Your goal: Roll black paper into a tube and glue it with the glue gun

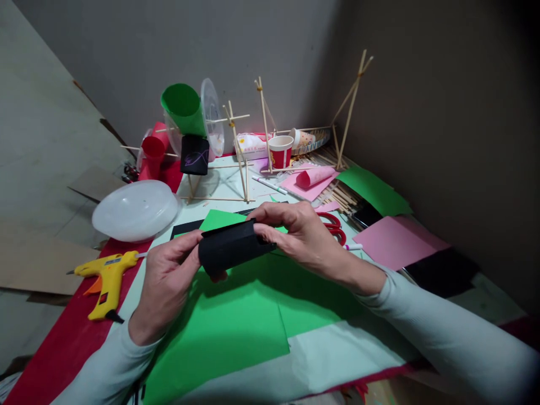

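Observation:
A black sheet, curled into a tube, is held in the air between both hands. My left hand grips its left end, with the thumb in front and a fingertip showing beneath. At the right end, my right hand pinches the sheet's edge, its thumb pressing near the tube's opening. One long edge of the sheet stands slightly apart along the top. Below the hands lie green sheets spread over the table. Red-handled scissors lie partly hidden behind my right wrist.
A yellow glue gun lies at the left edge near a translucent round lid. Behind stand a stick frame bearing green and black cups, and a red-and-white paper cup. Pink sheets and wooden sticks lie to the right.

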A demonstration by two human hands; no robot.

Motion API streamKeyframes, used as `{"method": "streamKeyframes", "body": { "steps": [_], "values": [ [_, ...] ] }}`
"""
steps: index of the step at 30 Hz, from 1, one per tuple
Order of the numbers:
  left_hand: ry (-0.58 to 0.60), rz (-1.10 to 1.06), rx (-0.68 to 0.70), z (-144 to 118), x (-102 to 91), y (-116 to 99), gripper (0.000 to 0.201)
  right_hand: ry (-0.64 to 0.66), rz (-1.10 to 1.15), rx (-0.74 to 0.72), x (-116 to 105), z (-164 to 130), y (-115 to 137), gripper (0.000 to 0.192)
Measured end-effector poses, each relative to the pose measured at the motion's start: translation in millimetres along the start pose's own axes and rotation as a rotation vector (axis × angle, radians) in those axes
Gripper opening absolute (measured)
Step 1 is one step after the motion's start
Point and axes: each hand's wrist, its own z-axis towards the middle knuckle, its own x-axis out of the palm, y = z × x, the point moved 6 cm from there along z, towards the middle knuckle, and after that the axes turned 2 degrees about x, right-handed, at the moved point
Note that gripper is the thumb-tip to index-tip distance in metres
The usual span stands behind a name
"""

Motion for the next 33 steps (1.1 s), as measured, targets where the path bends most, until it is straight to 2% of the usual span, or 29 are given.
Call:
{"method": "streamKeyframes", "body": {
  "steps": [3,7,9,12,14,16,20,24,27,29,33],
  "values": [
    [-0.014,0.011,0.000,1,2.3,-2,0.009,-0.042,-0.082,-0.081,-2,-3,6,0.016],
    [0.024,0.031,-0.012,0,6.6,1,0.007,-0.090,-0.136,-0.150,-4,-6,15,0.014],
    [0.005,0.068,0.038,-1,5.3,0,0.011,-0.073,-0.067,-0.080,-5,-4,12,0.014],
    [-0.069,0.096,0.099,-4,0.0,-3,0.013,0.087,0.088,0.118,3,0,2,0.021],
    [-0.096,0.108,0.089,-5,-2.3,-2,0.012,0.173,0.128,0.177,8,0,-1,0.018],
    [-0.090,0.117,0.067,-6,-2.5,0,0.015,0.174,0.094,0.147,8,0,0,0.015],
    [-0.091,0.153,0.058,-4,-1.7,1,0.022,0.098,-0.017,0.046,3,-1,5,0.016],
    [-0.103,0.203,0.128,-4,-0.3,-4,0.011,0.084,-0.070,-0.048,1,-3,10,0.015],
    [-0.085,0.233,0.174,-6,0.7,-5,0.015,0.096,-0.120,-0.093,1,-4,14,0.014],
    [-0.088,0.251,0.203,-8,-0.3,-5,0.012,0.104,-0.086,-0.078,2,-4,15,0.016],
    [-0.159,0.245,0.216,-13,-6.6,1,0.011,0.106,0.063,0.090,4,-1,9,0.018]
  ]
}}
